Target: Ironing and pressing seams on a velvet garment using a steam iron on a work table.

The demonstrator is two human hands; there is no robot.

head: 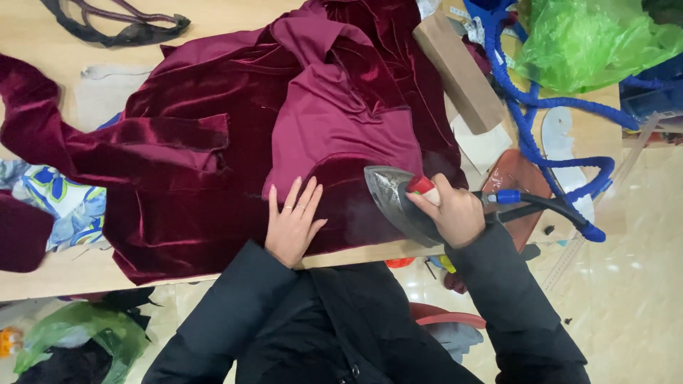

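Left hand (293,222) flat, fingers spread, pressing burgundy velvet garment (213,142) onto wooden table (43,43) near front edge. Right hand (455,212) closed around handle of steam iron (395,199); soleplate tilted up on edge, just beside left hand, faint steam visible. Blue-wrapped hose (530,128) runs from iron toward green plastic bag (590,43). Progress judgement: hem zone under hands lies smooth; folded lining and left sleeve appear creased, likely unpressed. Wooden block (459,71) rests at garment's right edge.

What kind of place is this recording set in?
Probably a tailoring or sewing workshop: the right hand holds a steam iron on a dark red velvet garment spread over a wooden worktable, beside a blue hose.
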